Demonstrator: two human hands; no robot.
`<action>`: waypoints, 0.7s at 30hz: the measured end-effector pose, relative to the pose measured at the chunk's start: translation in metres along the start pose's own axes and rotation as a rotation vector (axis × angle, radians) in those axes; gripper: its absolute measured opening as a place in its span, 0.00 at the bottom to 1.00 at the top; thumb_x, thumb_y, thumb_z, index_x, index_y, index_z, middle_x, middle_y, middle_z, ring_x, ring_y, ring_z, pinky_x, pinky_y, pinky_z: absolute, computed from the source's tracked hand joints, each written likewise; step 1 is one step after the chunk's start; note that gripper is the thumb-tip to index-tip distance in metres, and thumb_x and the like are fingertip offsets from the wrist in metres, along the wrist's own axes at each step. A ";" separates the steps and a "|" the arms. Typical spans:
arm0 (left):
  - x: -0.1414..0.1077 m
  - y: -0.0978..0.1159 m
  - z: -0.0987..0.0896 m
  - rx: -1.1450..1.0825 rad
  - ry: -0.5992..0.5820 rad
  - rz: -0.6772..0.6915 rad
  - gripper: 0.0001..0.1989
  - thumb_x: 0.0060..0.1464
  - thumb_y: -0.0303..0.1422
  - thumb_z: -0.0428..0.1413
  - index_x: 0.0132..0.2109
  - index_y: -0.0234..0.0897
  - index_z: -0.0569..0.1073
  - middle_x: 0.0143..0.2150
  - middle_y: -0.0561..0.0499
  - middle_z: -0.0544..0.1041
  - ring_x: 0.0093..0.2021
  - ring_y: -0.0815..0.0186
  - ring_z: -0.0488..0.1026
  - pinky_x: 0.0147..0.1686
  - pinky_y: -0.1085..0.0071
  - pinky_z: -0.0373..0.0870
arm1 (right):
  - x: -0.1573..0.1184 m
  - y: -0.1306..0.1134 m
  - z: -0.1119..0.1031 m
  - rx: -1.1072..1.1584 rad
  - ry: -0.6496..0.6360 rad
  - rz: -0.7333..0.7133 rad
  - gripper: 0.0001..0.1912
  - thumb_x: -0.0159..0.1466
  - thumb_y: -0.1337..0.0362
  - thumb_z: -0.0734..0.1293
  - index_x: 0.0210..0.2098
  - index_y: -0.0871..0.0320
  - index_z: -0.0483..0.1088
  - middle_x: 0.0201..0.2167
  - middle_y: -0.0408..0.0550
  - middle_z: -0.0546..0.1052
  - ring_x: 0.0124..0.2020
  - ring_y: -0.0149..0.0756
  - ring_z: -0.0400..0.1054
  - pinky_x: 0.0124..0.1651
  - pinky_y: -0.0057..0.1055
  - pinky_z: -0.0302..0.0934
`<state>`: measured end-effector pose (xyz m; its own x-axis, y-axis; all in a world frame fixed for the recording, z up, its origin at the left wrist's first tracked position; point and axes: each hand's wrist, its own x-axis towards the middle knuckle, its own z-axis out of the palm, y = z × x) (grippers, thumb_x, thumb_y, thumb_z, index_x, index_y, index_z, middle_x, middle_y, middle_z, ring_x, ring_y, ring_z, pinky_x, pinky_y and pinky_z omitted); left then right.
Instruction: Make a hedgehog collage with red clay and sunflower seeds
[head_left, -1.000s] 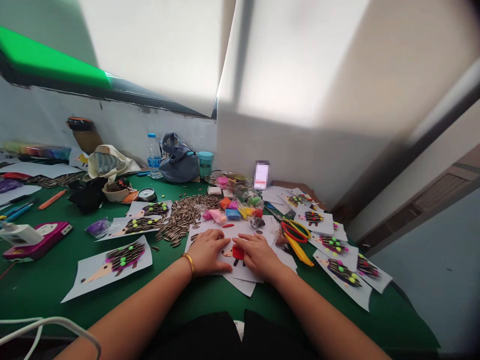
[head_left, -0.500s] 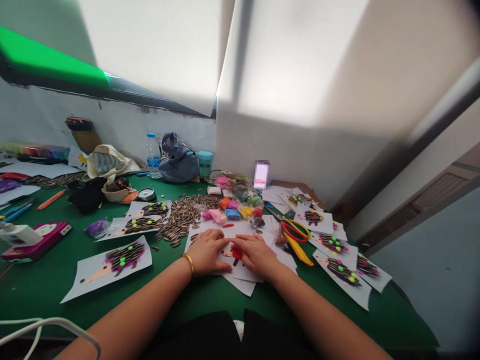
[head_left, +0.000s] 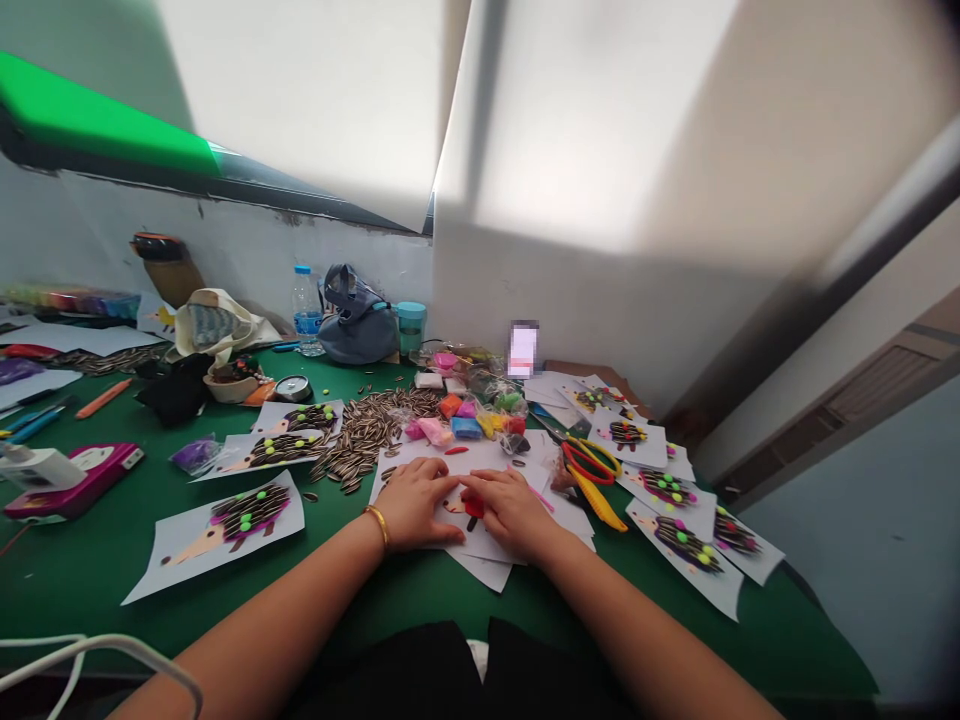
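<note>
My left hand [head_left: 420,503] rests on a sheet of white paper [head_left: 491,575], thumb and fingers apart, steadying its left side. On that sheet is a hedgehog figure with a peach face [head_left: 453,506], a patch of red clay [head_left: 473,502] and dark feet. My right hand [head_left: 517,512] lies over the right part of the red clay, fingers stretched out and fingertips touching it, which hides much of the patch. The fingertips of both hands nearly meet above the figure. A thin pink stick [head_left: 541,498] lies beside my right hand.
Sunflower seeds [head_left: 360,435] are heaped behind my left hand. Bagged coloured clay [head_left: 466,428] lies beyond the paper. Scissors [head_left: 592,460] and a yellow cutter [head_left: 601,503] are to the right, near several hedgehog cards [head_left: 686,555]. Another hedgehog card [head_left: 187,565] lies left.
My right hand has shifted very slightly, and more of the pink stick beside it shows. My left hand and the things on the table stay as they were.
</note>
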<state>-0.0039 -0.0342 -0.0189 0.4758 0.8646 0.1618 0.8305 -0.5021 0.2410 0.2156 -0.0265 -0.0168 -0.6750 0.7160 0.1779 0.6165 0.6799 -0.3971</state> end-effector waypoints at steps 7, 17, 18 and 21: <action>0.000 0.000 0.000 -0.009 -0.005 -0.002 0.38 0.37 0.57 0.62 0.55 0.49 0.71 0.54 0.46 0.68 0.55 0.49 0.63 0.54 0.54 0.59 | 0.000 0.004 0.003 0.030 0.067 0.022 0.32 0.60 0.72 0.58 0.63 0.51 0.58 0.59 0.48 0.69 0.62 0.40 0.56 0.63 0.45 0.45; 0.000 0.000 0.000 -0.014 -0.005 0.000 0.37 0.38 0.57 0.62 0.55 0.48 0.71 0.54 0.45 0.68 0.55 0.49 0.63 0.55 0.54 0.59 | 0.001 0.005 0.004 0.030 0.020 0.037 0.34 0.58 0.73 0.59 0.64 0.51 0.56 0.59 0.46 0.68 0.61 0.39 0.57 0.64 0.43 0.44; 0.000 0.000 0.000 -0.014 -0.004 0.002 0.37 0.38 0.57 0.62 0.55 0.48 0.71 0.54 0.46 0.68 0.55 0.49 0.63 0.55 0.54 0.59 | 0.001 0.005 0.004 0.031 0.026 0.035 0.34 0.58 0.73 0.59 0.64 0.51 0.56 0.60 0.46 0.68 0.61 0.39 0.57 0.64 0.43 0.45; 0.000 0.000 0.000 -0.017 -0.005 -0.002 0.37 0.37 0.57 0.63 0.55 0.48 0.71 0.54 0.46 0.68 0.56 0.49 0.63 0.55 0.54 0.59 | 0.001 0.005 0.004 0.026 0.041 0.027 0.33 0.60 0.72 0.59 0.65 0.51 0.55 0.59 0.46 0.69 0.62 0.39 0.55 0.63 0.43 0.45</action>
<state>-0.0040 -0.0341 -0.0189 0.4757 0.8655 0.1566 0.8264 -0.5008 0.2575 0.2165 -0.0236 -0.0220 -0.6410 0.7402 0.2030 0.6233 0.6564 -0.4251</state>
